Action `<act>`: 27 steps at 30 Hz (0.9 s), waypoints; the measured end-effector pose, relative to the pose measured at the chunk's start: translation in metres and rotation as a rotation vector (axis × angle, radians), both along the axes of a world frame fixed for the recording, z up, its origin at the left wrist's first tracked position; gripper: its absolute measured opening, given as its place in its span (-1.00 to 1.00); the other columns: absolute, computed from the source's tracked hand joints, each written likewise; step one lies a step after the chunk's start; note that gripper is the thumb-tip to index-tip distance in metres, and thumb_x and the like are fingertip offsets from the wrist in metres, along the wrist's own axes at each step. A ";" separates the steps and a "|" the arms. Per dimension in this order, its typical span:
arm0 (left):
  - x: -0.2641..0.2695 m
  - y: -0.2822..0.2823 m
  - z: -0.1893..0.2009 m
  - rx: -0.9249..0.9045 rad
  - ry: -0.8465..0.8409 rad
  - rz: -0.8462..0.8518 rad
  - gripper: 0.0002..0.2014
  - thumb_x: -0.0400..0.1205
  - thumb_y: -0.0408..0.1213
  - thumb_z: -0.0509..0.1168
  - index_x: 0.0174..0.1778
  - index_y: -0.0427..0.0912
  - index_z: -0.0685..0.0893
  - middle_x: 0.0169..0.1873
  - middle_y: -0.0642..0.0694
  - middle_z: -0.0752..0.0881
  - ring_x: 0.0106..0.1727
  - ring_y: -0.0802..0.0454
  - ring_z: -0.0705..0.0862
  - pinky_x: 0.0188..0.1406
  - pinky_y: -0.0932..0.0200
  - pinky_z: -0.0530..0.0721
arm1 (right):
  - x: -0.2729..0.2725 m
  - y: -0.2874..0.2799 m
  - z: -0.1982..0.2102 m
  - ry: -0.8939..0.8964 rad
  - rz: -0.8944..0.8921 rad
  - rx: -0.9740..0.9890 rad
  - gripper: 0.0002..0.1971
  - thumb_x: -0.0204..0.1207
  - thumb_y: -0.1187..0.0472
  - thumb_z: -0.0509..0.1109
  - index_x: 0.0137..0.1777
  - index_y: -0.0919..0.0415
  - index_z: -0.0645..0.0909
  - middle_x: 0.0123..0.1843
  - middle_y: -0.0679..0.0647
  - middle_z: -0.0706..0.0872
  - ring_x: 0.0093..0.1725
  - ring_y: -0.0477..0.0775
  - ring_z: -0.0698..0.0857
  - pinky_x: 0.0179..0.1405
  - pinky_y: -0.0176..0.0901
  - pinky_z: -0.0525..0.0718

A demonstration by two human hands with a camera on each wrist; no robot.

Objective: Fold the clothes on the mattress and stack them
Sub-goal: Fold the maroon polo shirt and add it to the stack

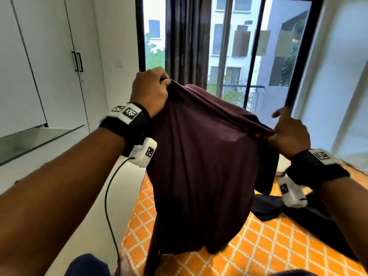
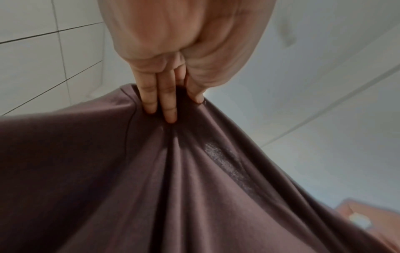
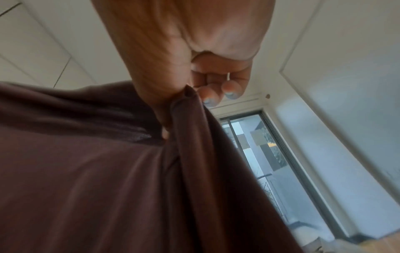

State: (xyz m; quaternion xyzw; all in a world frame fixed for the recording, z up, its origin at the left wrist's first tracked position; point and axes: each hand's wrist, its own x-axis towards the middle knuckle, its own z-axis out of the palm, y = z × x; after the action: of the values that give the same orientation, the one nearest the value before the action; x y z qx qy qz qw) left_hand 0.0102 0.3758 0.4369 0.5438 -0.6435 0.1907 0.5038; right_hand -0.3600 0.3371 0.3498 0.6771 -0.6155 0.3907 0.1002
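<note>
1. Orange-lattice mattress (image 1: 268,246) lies below a maroon shirt (image 1: 203,166) held up in the air, creased and draping.
2. Left hand (image 1: 150,90) fingers (image 2: 168,102) and right hand (image 1: 288,134) each pinch its top edge.
3. One dark garment (image 1: 266,208) lies behind on the mattress, partly hidden.

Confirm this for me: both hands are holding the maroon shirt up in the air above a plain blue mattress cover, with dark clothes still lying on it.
One thing is wrong: the mattress cover is orange with a white lattice pattern, not plain blue, as the head view shows. The rest holds: the left hand and right hand hold the maroon shirt up, and dark clothes lie on it.
</note>
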 end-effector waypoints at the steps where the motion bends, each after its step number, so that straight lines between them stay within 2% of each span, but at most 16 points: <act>1: 0.000 0.001 0.002 -0.011 0.017 0.006 -0.85 0.68 -0.20 0.35 -0.02 -0.19 0.76 -0.04 -0.21 0.84 0.06 -0.27 0.75 0.06 -0.03 0.62 | 0.001 0.001 0.003 -0.044 -0.033 0.026 -0.38 0.36 -0.02 0.69 0.33 0.07 0.48 -0.14 0.17 0.77 -0.05 0.35 0.75 -0.07 0.14 0.71; 3: 0.005 0.005 0.008 -0.035 0.067 0.023 -0.84 0.69 -0.20 0.34 0.00 -0.21 0.76 -0.01 -0.22 0.84 0.09 -0.27 0.75 0.10 -0.04 0.64 | 0.000 0.004 0.010 -0.058 -0.079 0.062 -0.58 0.36 0.17 0.56 0.25 0.00 0.67 -0.02 0.18 0.81 0.06 0.37 0.76 0.04 0.11 0.70; 5: 0.014 0.011 0.017 -0.076 0.117 0.051 -0.83 0.70 -0.21 0.34 0.02 -0.23 0.76 0.01 -0.22 0.84 0.11 -0.26 0.75 0.14 -0.04 0.65 | -0.003 0.010 0.016 -0.080 -0.126 0.032 -0.70 0.32 0.17 0.46 0.07 -0.01 0.77 0.05 0.23 0.82 0.08 0.41 0.77 0.07 0.10 0.71; 7: 0.025 0.017 0.022 -0.113 0.153 0.056 -0.83 0.70 -0.22 0.35 0.04 -0.23 0.77 0.02 -0.21 0.84 0.11 -0.23 0.75 0.18 -0.02 0.65 | -0.010 0.014 0.018 -0.179 -0.114 -0.019 -0.63 0.26 0.14 0.35 0.07 0.05 0.78 0.06 0.27 0.80 0.07 0.41 0.77 0.10 0.12 0.71; 9: 0.033 0.023 0.022 -0.118 0.149 0.051 -0.84 0.70 -0.21 0.34 0.05 -0.21 0.77 0.03 -0.18 0.84 0.11 -0.21 0.76 0.18 0.00 0.66 | -0.017 0.015 0.022 -0.319 -0.061 -0.049 -0.58 0.25 0.17 0.29 0.11 0.12 0.77 0.01 0.23 0.80 0.05 0.33 0.75 0.14 0.08 0.66; 11: 0.040 0.028 0.016 -0.111 0.120 0.053 -0.84 0.70 -0.19 0.33 0.06 -0.17 0.76 0.03 -0.17 0.83 0.12 -0.22 0.75 0.18 -0.03 0.68 | -0.024 0.013 0.026 -0.463 0.035 -0.086 -0.57 0.20 0.19 0.23 0.05 0.06 0.76 -0.05 0.16 0.79 -0.01 0.23 0.72 0.10 0.03 0.63; 13: 0.048 0.033 0.009 -0.099 0.081 0.072 -0.84 0.69 -0.16 0.32 0.05 -0.13 0.75 0.02 -0.16 0.83 0.11 -0.24 0.75 0.17 -0.07 0.69 | -0.028 0.014 0.032 -0.569 0.162 -0.138 -0.64 0.21 0.25 0.22 -0.09 -0.05 0.74 -0.05 0.21 0.84 -0.04 0.22 0.75 0.00 0.04 0.66; 15: 0.058 0.034 0.003 -0.082 0.054 0.093 -0.84 0.69 -0.16 0.32 0.06 -0.13 0.75 0.03 -0.17 0.83 0.11 -0.25 0.75 0.18 -0.08 0.69 | -0.029 0.016 0.038 -0.593 0.268 -0.134 -0.62 0.29 0.35 0.23 -0.15 -0.10 0.77 -0.07 0.19 0.85 -0.11 0.18 0.76 -0.10 0.00 0.71; 17: 0.064 0.030 -0.004 -0.028 0.052 0.079 -0.84 0.69 -0.17 0.34 0.04 -0.15 0.77 0.03 -0.19 0.83 0.11 -0.25 0.76 0.19 -0.10 0.70 | -0.028 0.017 0.041 -0.543 0.325 -0.064 -0.61 0.43 0.43 0.28 -0.18 -0.08 0.81 -0.18 0.03 0.84 -0.20 0.03 0.75 -0.23 -0.16 0.74; 19: 0.065 0.019 -0.016 0.106 0.030 0.055 -0.87 0.69 -0.20 0.38 0.01 -0.15 0.79 0.00 -0.20 0.83 0.07 -0.23 0.76 0.18 -0.05 0.70 | -0.027 0.010 0.037 -0.485 0.349 0.043 -0.65 0.57 0.44 0.37 -0.21 -0.04 0.83 -0.14 0.07 0.85 -0.18 0.02 0.75 -0.21 -0.14 0.76; 21: 0.065 0.009 -0.034 0.316 -0.004 0.034 -0.93 0.67 -0.26 0.42 -0.03 -0.13 0.82 -0.06 -0.15 0.83 -0.02 -0.15 0.77 0.08 0.09 0.66 | -0.029 0.001 0.026 -0.470 0.409 0.200 -0.64 0.60 0.48 0.42 -0.24 0.03 0.86 -0.12 0.20 0.88 -0.22 -0.01 0.80 -0.20 -0.19 0.81; 23: 0.069 -0.003 -0.057 0.512 0.013 -0.020 -0.95 0.66 -0.29 0.46 -0.11 -0.11 0.81 -0.18 -0.09 0.84 -0.19 -0.13 0.81 -0.04 0.07 0.74 | -0.031 -0.014 0.010 -0.430 0.475 0.366 -0.70 0.53 0.51 0.50 -0.24 0.10 0.88 -0.18 0.23 0.89 -0.26 -0.02 0.82 -0.24 -0.33 0.79; 24: 0.074 -0.010 -0.070 0.602 0.035 -0.064 -0.92 0.67 -0.31 0.47 -0.14 -0.12 0.81 -0.24 -0.09 0.84 -0.26 -0.15 0.82 -0.10 0.02 0.80 | -0.031 -0.022 0.001 -0.415 0.514 0.461 -0.83 0.46 0.43 0.61 -0.20 0.14 0.89 -0.16 0.28 0.89 -0.23 0.04 0.83 -0.23 -0.30 0.78; 25: 0.080 -0.019 -0.085 0.697 0.044 -0.112 -0.90 0.67 -0.32 0.46 -0.17 -0.13 0.80 -0.29 -0.11 0.84 -0.31 -0.17 0.83 -0.16 -0.02 0.83 | -0.032 -0.033 -0.009 -0.395 0.544 0.594 -0.87 0.34 0.27 0.74 -0.14 0.19 0.89 -0.13 0.35 0.88 -0.20 0.13 0.82 -0.21 -0.24 0.78; 26: 0.085 -0.027 -0.097 0.800 0.041 -0.150 -0.89 0.68 -0.34 0.45 -0.17 -0.16 0.80 -0.30 -0.14 0.84 -0.34 -0.19 0.82 -0.21 -0.04 0.84 | -0.035 -0.043 -0.019 -0.371 0.571 0.721 -0.63 0.19 0.12 0.83 -0.06 0.27 0.87 -0.10 0.43 0.86 -0.18 0.19 0.80 -0.19 -0.15 0.78; 27: 0.090 -0.040 -0.110 0.908 0.043 -0.172 -0.88 0.69 -0.35 0.44 -0.17 -0.19 0.79 -0.31 -0.16 0.83 -0.36 -0.20 0.81 -0.26 -0.03 0.84 | -0.037 -0.059 -0.030 -0.319 0.582 0.879 -0.50 0.15 0.06 0.84 -0.01 0.37 0.84 -0.07 0.51 0.83 -0.17 0.23 0.78 -0.19 -0.09 0.77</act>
State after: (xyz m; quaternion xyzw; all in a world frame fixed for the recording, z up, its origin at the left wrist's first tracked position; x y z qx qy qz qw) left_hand 0.1005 0.3362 0.3273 0.6580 -0.6939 -0.1644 0.2419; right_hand -0.3968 0.2781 0.3197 0.7299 -0.5154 0.2063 -0.3988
